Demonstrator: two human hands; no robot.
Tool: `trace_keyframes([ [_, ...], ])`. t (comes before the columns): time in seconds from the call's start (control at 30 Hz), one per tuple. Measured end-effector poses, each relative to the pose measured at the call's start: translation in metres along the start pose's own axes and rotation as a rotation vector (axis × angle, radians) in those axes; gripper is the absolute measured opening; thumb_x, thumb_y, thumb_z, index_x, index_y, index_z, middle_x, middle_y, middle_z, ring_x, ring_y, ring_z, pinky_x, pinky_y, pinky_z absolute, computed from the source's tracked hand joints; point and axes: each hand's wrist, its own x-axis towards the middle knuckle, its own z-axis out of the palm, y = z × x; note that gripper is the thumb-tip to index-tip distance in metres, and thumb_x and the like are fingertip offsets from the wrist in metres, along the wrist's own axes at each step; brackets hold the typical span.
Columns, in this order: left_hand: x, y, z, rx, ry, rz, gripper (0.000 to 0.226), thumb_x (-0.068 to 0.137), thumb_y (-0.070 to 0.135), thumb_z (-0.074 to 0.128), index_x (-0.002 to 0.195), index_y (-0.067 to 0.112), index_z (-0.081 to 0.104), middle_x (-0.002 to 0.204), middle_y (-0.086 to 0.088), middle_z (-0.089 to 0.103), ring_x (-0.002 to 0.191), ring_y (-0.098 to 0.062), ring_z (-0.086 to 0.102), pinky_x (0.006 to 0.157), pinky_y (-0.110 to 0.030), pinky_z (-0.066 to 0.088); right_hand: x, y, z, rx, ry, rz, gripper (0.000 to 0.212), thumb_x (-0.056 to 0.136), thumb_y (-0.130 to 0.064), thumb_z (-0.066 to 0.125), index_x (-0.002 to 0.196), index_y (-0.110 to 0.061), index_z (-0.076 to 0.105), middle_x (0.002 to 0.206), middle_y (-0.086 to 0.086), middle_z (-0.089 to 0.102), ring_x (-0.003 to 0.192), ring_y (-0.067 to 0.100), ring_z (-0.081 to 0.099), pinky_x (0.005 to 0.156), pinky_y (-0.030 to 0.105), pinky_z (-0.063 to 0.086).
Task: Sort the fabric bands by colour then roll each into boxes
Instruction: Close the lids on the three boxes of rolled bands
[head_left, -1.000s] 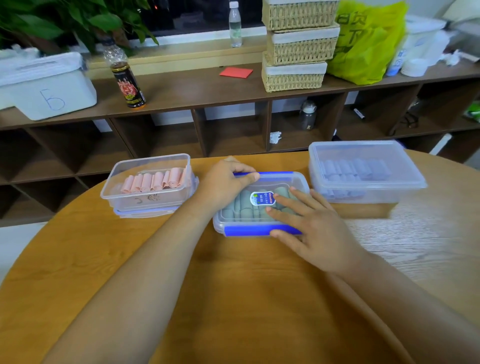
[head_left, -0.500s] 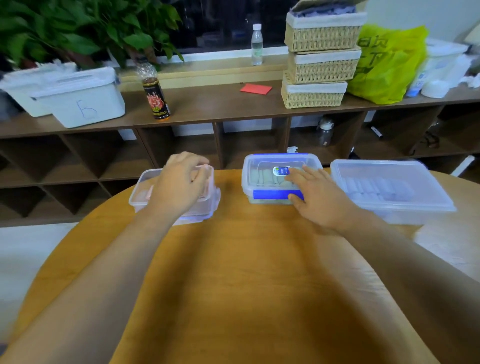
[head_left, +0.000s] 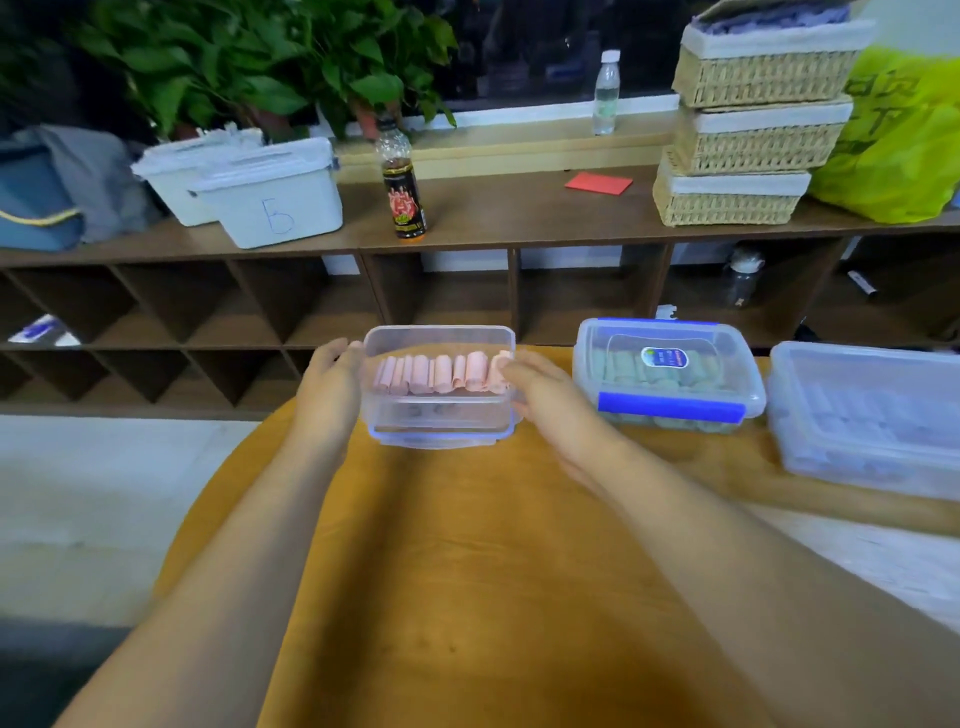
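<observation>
The right hand (head_left: 535, 389) has left the green box (head_left: 670, 379), which sits closed just right of the grip. It and the left hand (head_left: 332, 384) now hold the pink box (head_left: 441, 410) between them. Its lid probably comes next.

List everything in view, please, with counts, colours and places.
Pink-band box: one, clear, table's far edge
Green-band box: one, blue clips, right of it
Large box: one, clear, far right
Table: one, wooden, foreground
White bins: two, shelf left
Dark bottle: one, shelf
Clear bottle: one, windowsill
Red card: one, shelf
Wicker baskets: three, tan, shelf right
Yellow bag: one, beside baskets
Plant: one, green, behind bins
Left hand: holds pink-band box's left side
Right hand: holds its right side
</observation>
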Motion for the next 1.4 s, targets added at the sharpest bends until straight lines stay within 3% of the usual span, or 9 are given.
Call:
trace_keyframes([
  [0.13, -0.025, 0.003, -0.037, -0.186, 0.047, -0.028, 0.043, 0.098, 0.05, 0.055, 0.135, 0.029, 0.065, 0.13, 0.003, 0.069, 0.121, -0.02, 0.065, 0.1, -0.041, 0.054, -0.014, -0.006, -0.007, 0.129, 0.034, -0.009, 0.033, 0.103, -0.035, 0.063, 0.132, -0.021, 0.07, 0.121, -0.006, 0.077, 0.108, 0.009, 0.073, 0.092, 0.034, 0.06],
  [0.3, -0.066, -0.029, -0.059, -0.135, -0.015, -0.182, 0.035, 0.106, 0.046, 0.051, 0.118, 0.022, 0.075, 0.112, -0.004, 0.069, 0.098, -0.021, 0.066, 0.077, -0.038, 0.056, -0.046, 0.004, -0.006, 0.06, -0.016, 0.097, 0.023, 0.107, -0.029, 0.057, 0.116, -0.018, 0.075, 0.096, -0.002, 0.074, 0.078, 0.009, 0.068, 0.071, 0.033, 0.057],
  [0.4, -0.081, -0.054, -0.065, -0.059, -0.034, -0.206, 0.033, 0.101, 0.049, 0.055, 0.114, 0.028, 0.078, 0.108, 0.003, 0.076, 0.103, -0.022, 0.07, 0.091, -0.047, 0.059, -0.057, 0.018, -0.006, 0.011, -0.054, 0.174, 0.021, 0.107, -0.03, 0.056, 0.11, -0.018, 0.073, 0.088, -0.001, 0.072, 0.076, 0.015, 0.067, 0.066, 0.036, 0.058],
  [0.5, -0.084, -0.062, -0.068, 0.002, -0.057, -0.2, 0.034, 0.097, 0.051, 0.058, 0.113, 0.028, 0.076, 0.102, 0.007, 0.074, 0.103, -0.021, 0.069, 0.1, -0.049, 0.056, -0.06, 0.023, -0.007, -0.035, -0.07, 0.254, 0.024, 0.107, -0.034, 0.058, 0.112, -0.017, 0.073, 0.093, 0.006, 0.072, 0.078, 0.021, 0.069, 0.066, 0.037, 0.062],
  [0.77, -0.003, -0.036, -0.054, 0.302, -0.117, -0.22, 0.035, 0.107, 0.048, 0.055, 0.118, 0.017, 0.069, 0.113, -0.004, 0.072, 0.103, -0.023, 0.067, 0.09, -0.043, 0.057, -0.012, 0.023, -0.006, -0.269, 0.119, 0.315, 0.032, 0.104, -0.039, 0.062, 0.133, -0.027, 0.058, 0.113, -0.001, 0.069, 0.102, 0.021, 0.071, 0.087, 0.041, 0.064],
  [0.87, 0.022, -0.028, -0.032, 0.379, -0.162, -0.304, 0.037, 0.108, 0.044, 0.056, 0.111, 0.01, 0.07, 0.111, -0.008, 0.072, 0.095, -0.023, 0.064, 0.08, -0.036, 0.053, 0.013, 0.021, 0.005, -0.283, 0.166, 0.336, 0.013, 0.105, -0.034, 0.06, 0.11, -0.021, 0.058, 0.108, 0.004, 0.073, 0.099, 0.025, 0.074, 0.09, 0.046, 0.065],
  [1.03, 0.028, -0.03, -0.015, 0.482, -0.192, -0.204, 0.038, 0.106, 0.044, 0.06, 0.081, 0.018, 0.07, 0.075, -0.002, 0.061, 0.075, -0.021, 0.056, 0.066, -0.03, 0.046, 0.027, 0.023, 0.016, -0.387, 0.26, 0.275, 0.022, 0.104, -0.032, 0.063, 0.093, -0.018, 0.074, 0.089, 0.006, 0.076, 0.086, 0.026, 0.074, 0.085, 0.043, 0.065],
  [1.17, 0.022, -0.025, -0.031, 0.283, -0.116, -0.184, 0.021, 0.091, 0.007, 0.059, 0.079, 0.014, 0.076, 0.073, -0.01, 0.067, 0.07, -0.023, 0.058, 0.056, -0.027, 0.044, 0.02, 0.019, 0.02, -0.3, 0.272, 0.108, 0.029, 0.1, -0.009, 0.063, 0.08, -0.027, 0.072, 0.084, 0.0, 0.076, 0.079, 0.018, 0.069, 0.074, 0.035, 0.06],
  [1.4, -0.008, 0.0, -0.071, -0.371, -0.058, -0.223, 0.029, 0.105, 0.04, 0.055, 0.1, 0.016, 0.072, 0.094, -0.009, 0.073, 0.086, -0.024, 0.064, 0.071, -0.039, 0.05, -0.004, -0.007, 0.018, 0.207, 0.114, -0.019, 0.024, 0.104, -0.009, 0.059, 0.119, -0.014, 0.077, 0.113, 0.0, 0.08, 0.107, 0.015, 0.076, 0.097, 0.031, 0.061],
])
